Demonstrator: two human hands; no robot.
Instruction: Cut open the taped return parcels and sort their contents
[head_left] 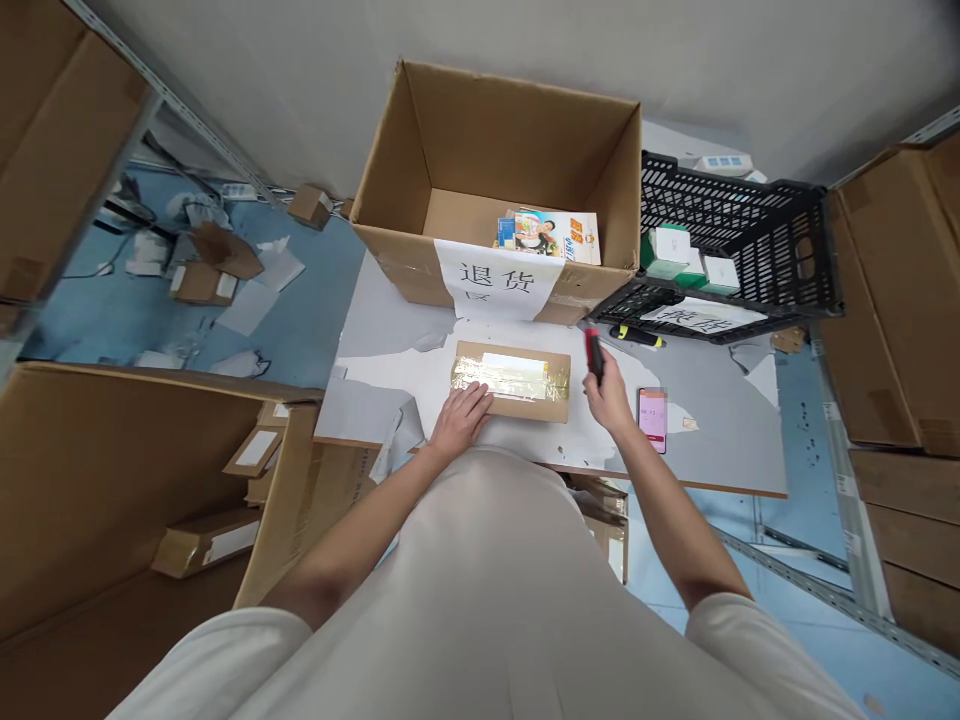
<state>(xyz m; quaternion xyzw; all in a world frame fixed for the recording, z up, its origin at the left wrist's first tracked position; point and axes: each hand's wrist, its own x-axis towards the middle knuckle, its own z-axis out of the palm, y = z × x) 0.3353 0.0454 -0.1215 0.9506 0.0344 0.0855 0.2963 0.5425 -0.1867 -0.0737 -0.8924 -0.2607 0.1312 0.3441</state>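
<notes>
A taped cardboard parcel (551, 403) with a white label lies flat on the table (720, 400), close to my body. My left hand (463, 420) rests on the parcel's near left part, fingers stretched over its edge and label. To the right of the parcel, my right hand (609, 397) is closed around a red and black utility knife (594, 352), held apart from the parcel. Whether the blade is out cannot be made out. A yellow and black tool (636, 336) lies on the table just beyond my right hand.
Behind the parcel stands a big open carton (405, 265) holding printed boxes (559, 235). Right of it is a black plastic crate (810, 250) with small white-green boxes. A phone (652, 420) lies at the right. A large box (285, 480) with parcels stands at my left.
</notes>
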